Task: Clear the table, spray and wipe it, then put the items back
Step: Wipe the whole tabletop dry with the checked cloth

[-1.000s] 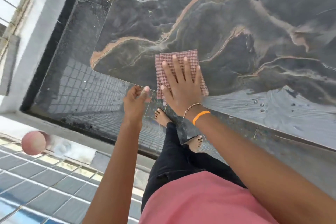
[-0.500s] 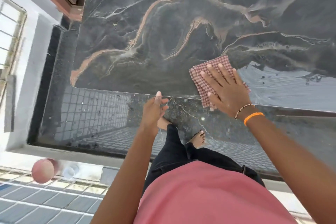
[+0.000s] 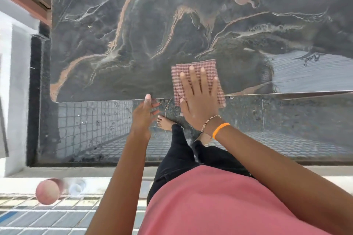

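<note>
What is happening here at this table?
A person is wiping a dark marble table. The right hand presses a checked cloth flat at the near edge. The left hand touches that edge with a fingertip and holds nothing. A wet streaked patch lies to the right.

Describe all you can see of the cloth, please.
The cloth is a small red-and-white checked fabric, folded to a rough square. It lies flat on the dark marbled table, with its near edge hanging over the table's front edge. The right hand presses on it with straight, spread fingers. Nothing else touches it.
</note>
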### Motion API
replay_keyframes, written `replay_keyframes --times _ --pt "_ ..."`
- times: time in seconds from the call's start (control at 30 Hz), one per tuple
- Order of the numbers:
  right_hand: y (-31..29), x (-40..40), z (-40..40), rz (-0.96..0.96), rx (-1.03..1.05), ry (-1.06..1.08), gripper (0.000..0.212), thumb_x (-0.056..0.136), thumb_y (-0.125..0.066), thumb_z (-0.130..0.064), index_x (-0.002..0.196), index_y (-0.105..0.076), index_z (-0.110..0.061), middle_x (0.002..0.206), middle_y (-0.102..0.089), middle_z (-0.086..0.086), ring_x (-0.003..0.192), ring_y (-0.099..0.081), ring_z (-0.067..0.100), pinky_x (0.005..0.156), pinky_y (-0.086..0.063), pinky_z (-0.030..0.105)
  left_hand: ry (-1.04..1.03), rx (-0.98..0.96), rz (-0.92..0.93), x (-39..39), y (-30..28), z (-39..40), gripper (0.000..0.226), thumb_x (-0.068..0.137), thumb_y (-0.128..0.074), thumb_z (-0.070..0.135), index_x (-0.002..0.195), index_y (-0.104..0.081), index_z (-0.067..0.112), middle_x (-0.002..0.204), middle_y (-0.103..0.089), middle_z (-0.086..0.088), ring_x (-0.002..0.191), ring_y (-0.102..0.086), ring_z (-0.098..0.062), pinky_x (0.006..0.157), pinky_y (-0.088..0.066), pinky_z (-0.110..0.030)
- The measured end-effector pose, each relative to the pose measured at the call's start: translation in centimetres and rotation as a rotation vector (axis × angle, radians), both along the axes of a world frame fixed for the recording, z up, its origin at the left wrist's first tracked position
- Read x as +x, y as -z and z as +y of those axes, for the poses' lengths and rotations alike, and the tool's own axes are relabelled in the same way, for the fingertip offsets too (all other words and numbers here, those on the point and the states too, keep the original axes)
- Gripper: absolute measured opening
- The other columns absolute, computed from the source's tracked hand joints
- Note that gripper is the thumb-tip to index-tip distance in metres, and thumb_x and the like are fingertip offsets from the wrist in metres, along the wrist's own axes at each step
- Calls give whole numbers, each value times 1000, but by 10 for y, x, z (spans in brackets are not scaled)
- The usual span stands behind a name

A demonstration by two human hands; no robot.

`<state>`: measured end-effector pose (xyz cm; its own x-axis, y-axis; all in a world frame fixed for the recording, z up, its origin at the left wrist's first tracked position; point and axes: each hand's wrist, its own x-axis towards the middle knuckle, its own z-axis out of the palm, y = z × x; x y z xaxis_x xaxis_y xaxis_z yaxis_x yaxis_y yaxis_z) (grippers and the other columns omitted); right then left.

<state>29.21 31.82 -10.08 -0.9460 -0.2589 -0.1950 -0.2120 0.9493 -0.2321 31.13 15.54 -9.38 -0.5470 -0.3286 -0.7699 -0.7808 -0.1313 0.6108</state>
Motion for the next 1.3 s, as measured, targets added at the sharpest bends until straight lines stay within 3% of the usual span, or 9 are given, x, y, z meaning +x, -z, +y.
replay_keyframes --times 0.17,0.27,0.37,0.5,0.6,0.77,0.93,1.13,1.3 --pt "1 -39 -38 11 25 -355 68 89 -34 -38 149 -8 -24 160 -4 4 146 -2 29 114 3 57 -110 10 -39 -1 -12 22 37 96 -38 49 89 -63 22 88 -64 7 83 -59 -10 70 -43 -25" --pt "1 -65 -15 47 44 -395 67 88 -36 -41 149 -10 -28 160 -7 -1 147 -5 25 115 -2 54 -144 -76 -60 2 -17 44 26 98 -40 40 89 -54 21 80 -50 6 74 -50 -9 76 -42 -26" --pt "1 -86 28 53 31 -236 67 88 -36 -41 149 -11 -29 159 -8 -2 147 -5 25 116 -2 53 8 -329 84 9 -23 63 16 92 -54 29 88 -44 17 82 -42 4 73 -43 -11 70 -40 -25" --pt "-1 -99 113 41 53 37 65 87 -30 -40 149 -12 -28 159 -9 -1 146 -7 27 115 -5 55 685 -904 457 6 -24 80 17 81 -66 19 92 -54 16 90 -49 5 83 -42 -18 75 -28 -26" --pt "-1 -89 174 32 87 217 69 83 -28 -41 149 -13 -27 159 -9 0 146 -8 28 115 -6 55 984 -994 560 -7 -23 89 20 81 -68 18 99 -61 14 98 -57 -2 88 -49 -23 75 -29 -27" --pt "-4 -54 240 7 79 499 73 80 -26 -41 149 -12 -25 159 -8 3 146 -6 31 116 -4 56 1057 -943 554 -31 -24 91 16 78 -71 22 86 -63 10 89 -57 -4 84 -50 -24 74 -29 -25" --pt "-6 -20 194 -23 45 682 73 81 -24 -39 150 -9 -19 159 -4 9 145 0 36 113 1 60 974 -1104 494 -34 -23 93 36 67 -75 38 82 -55 13 84 -54 -2 77 -45 -23 70 -26 -30" --pt "-2 -29 77 -28 22 231 67 91 -34 -36 150 -4 -23 160 0 6 145 4 35 113 6 57 849 -1143 459 -26 -20 92 47 60 -80 40 83 -48 15 84 -44 1 74 -34 -17 69 -19 -28" --pt "-3 -43 22 -43 -30 -288 59 94 -35 -34 148 -11 -30 160 -5 -1 146 2 30 114 5 55 791 -1189 356 -9 -23 74 39 68 -79 24 84 -45 12 88 -47 -5 79 -41 -22 72 -25 -31"
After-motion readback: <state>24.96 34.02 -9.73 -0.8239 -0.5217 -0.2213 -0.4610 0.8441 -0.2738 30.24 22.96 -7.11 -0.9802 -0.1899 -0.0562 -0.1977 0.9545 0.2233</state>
